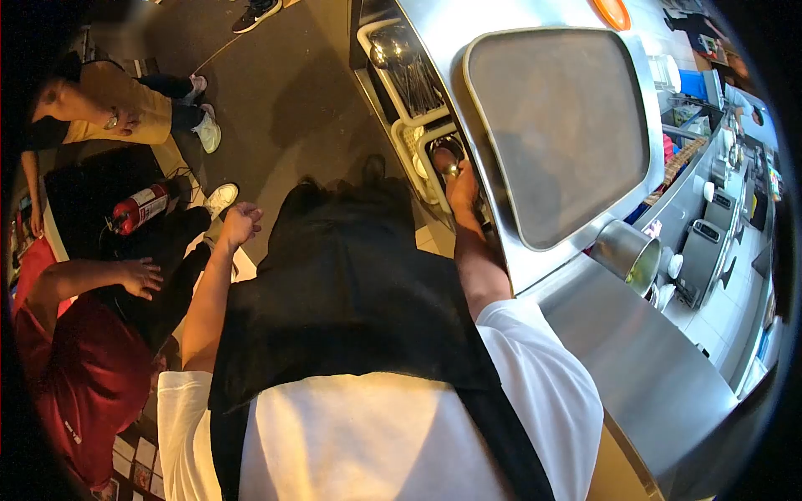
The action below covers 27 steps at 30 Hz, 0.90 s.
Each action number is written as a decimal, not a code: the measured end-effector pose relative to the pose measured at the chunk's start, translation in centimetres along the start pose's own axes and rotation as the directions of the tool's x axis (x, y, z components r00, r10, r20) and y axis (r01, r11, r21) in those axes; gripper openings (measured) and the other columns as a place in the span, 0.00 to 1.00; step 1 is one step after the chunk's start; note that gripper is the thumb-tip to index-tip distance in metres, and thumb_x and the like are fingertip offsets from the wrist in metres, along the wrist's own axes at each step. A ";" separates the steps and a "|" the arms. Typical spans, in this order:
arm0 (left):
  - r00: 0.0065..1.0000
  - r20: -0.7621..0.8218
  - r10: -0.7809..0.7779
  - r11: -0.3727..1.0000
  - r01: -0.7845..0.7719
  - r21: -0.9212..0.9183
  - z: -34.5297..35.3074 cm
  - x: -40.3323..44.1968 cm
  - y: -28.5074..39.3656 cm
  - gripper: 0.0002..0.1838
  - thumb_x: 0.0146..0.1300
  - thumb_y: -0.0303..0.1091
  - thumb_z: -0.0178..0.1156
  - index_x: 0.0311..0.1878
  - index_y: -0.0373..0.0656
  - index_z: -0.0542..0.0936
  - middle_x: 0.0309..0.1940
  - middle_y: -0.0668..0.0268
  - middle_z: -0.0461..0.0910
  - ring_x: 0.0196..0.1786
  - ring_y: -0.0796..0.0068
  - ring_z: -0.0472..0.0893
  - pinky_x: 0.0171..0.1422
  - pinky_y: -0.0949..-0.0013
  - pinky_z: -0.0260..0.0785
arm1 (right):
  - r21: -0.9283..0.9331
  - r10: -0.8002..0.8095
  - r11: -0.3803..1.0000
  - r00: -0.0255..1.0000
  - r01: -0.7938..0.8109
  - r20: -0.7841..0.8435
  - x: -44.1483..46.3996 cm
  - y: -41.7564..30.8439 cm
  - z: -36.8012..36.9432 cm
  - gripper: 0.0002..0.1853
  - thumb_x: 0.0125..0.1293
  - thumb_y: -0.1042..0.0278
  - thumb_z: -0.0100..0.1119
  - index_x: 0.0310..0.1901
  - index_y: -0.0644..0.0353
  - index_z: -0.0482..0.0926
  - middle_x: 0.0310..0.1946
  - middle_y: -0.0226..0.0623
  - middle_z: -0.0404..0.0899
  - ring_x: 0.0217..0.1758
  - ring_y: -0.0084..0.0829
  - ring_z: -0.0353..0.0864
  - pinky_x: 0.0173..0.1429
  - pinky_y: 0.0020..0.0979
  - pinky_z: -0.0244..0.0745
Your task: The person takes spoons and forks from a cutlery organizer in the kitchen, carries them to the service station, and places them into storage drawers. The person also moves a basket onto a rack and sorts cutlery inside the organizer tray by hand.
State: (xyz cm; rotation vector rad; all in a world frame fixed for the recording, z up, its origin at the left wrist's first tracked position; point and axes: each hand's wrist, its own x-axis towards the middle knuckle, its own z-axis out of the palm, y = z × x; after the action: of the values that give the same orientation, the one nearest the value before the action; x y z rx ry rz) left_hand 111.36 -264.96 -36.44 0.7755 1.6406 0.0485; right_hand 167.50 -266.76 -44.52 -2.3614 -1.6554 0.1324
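My right hand (461, 190) reaches down into a cutlery bin (428, 134) beside the metal counter. Its fingers close at a shiny metal spoon (447, 157), though the fingertips are partly hidden. Just ahead sits another pale-rimmed bin (365, 35), holding several metal utensils (409, 73) with rounded ends. My left hand (241, 224) hangs out to the left of my black apron (351, 292), fingers loosely curled and nothing visible in them.
A large brown tray (560, 134) lies on the steel counter (522, 265) to my right. Past it stands a metal pot (622, 255). A person in red (92, 367) is close on my left, near a fire extinguisher (140, 207). Another person's legs (188, 117) show farther ahead.
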 end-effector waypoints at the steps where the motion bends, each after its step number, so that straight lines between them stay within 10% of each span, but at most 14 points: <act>1: 0.999 -0.041 0.035 0.994 -0.030 0.105 0.6 -0.8 1.5 0.16 0.72 0.38 0.57 0.55 0.36 0.77 0.38 0.59 0.84 0.33 0.67 0.84 0.35 0.66 0.77 | -0.001 -0.005 1.000 1.000 0.005 0.005 -0.3 0.9 -0.7 0.22 0.60 0.65 0.67 0.54 0.60 0.73 0.47 0.53 0.80 0.53 0.54 0.79 0.55 0.46 0.73; 7: 0.965 -0.188 0.185 0.935 -0.113 0.335 2.4 -2.6 0.4 0.22 0.62 0.47 0.63 0.50 0.37 0.83 0.47 0.49 0.84 0.54 0.54 0.82 0.57 0.55 0.72 | 0.170 -0.082 0.983 0.993 0.066 0.086 1.4 -1.6 -3.5 0.23 0.65 0.66 0.61 0.60 0.60 0.70 0.52 0.50 0.76 0.57 0.49 0.76 0.59 0.44 0.71; 11: 1.000 -0.022 0.013 0.985 -0.009 0.170 0.0 -0.7 -3.8 0.21 0.62 0.48 0.63 0.44 0.36 0.83 0.32 0.52 0.85 0.33 0.58 0.85 0.40 0.55 0.74 | 0.252 -0.144 0.960 0.986 0.120 0.080 0.8 -3.1 -5.9 0.24 0.68 0.66 0.57 0.64 0.60 0.68 0.56 0.48 0.73 0.60 0.45 0.73 0.61 0.43 0.70; 14: 0.976 -0.096 0.197 0.914 -0.147 0.379 -2.1 3.9 -10.3 0.18 0.59 0.44 0.59 0.28 0.36 0.84 0.22 0.46 0.81 0.27 0.52 0.83 0.39 0.52 0.74 | 0.483 -0.390 0.829 0.910 0.283 0.137 -0.2 -10.2 -6.2 0.25 0.71 0.67 0.54 0.67 0.60 0.66 0.59 0.47 0.71 0.62 0.42 0.72 0.63 0.43 0.69; 16: 0.906 0.322 0.276 0.358 -0.408 0.840 -4.4 9.2 -15.1 0.15 0.53 0.43 0.62 0.28 0.41 0.86 0.25 0.53 0.84 0.32 0.52 0.86 0.40 0.54 0.77 | 0.441 -0.378 0.848 0.919 0.292 0.117 -0.2 -14.6 -1.9 0.25 0.69 0.67 0.51 0.66 0.66 0.67 0.55 0.49 0.74 0.58 0.47 0.73 0.63 0.40 0.66; 17: 0.946 0.205 0.251 0.472 -0.305 0.828 -4.7 8.8 -14.3 0.12 0.52 0.41 0.61 0.32 0.45 0.87 0.30 0.53 0.85 0.37 0.51 0.85 0.42 0.55 0.78 | 0.535 -0.234 0.838 0.955 0.102 0.184 0.1 -22.1 -5.6 0.23 0.69 0.71 0.55 0.65 0.62 0.69 0.53 0.44 0.69 0.49 0.36 0.74 0.52 0.39 0.72; 19: 0.986 0.022 0.166 0.694 -0.133 0.707 -6.1 6.1 -9.3 0.12 0.53 0.39 0.61 0.38 0.48 0.87 0.37 0.52 0.85 0.45 0.50 0.85 0.46 0.55 0.77 | 0.797 -0.170 0.346 0.802 -0.495 0.573 4.6 -20.6 7.5 0.18 0.67 0.69 0.59 0.58 0.64 0.76 0.45 0.44 0.80 0.42 0.34 0.80 0.43 0.37 0.76; 21: 0.979 0.107 0.172 0.681 -0.196 0.705 -7.2 6.8 -6.8 0.14 0.56 0.40 0.60 0.42 0.46 0.87 0.42 0.50 0.84 0.48 0.48 0.84 0.49 0.54 0.77 | 0.585 -0.434 0.802 0.790 0.120 0.433 7.6 -30.6 1.6 0.20 0.66 0.60 0.63 0.56 0.61 0.77 0.33 0.39 0.84 0.34 0.34 0.83 0.45 0.33 0.78; 23: 0.894 0.361 0.265 0.388 -0.442 0.809 -8.7 11.3 -5.5 0.16 0.60 0.43 0.59 0.46 0.45 0.86 0.47 0.48 0.83 0.51 0.46 0.82 0.52 0.53 0.76 | 0.630 -0.488 0.774 0.575 -0.063 0.656 11.8 -35.1 5.6 0.21 0.63 0.60 0.68 0.54 0.63 0.79 0.38 0.43 0.86 0.38 0.31 0.83 0.46 0.32 0.78; 27: 0.963 0.054 0.265 0.783 -0.247 0.571 -11.3 17.0 -1.2 0.21 0.63 0.48 0.58 0.52 0.43 0.84 0.51 0.48 0.81 0.51 0.44 0.82 0.55 0.53 0.75 | 0.510 -0.497 0.854 0.448 0.102 0.743 20.7 -41.4 12.8 0.17 0.63 0.62 0.68 0.49 0.63 0.80 0.39 0.44 0.85 0.39 0.31 0.84 0.44 0.32 0.78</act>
State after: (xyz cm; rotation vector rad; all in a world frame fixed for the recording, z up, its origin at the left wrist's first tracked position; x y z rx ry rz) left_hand 100.46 -252.97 -48.89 1.4695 1.5753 -0.2593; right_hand 134.16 -232.10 -44.75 -1.6388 -2.1145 1.6658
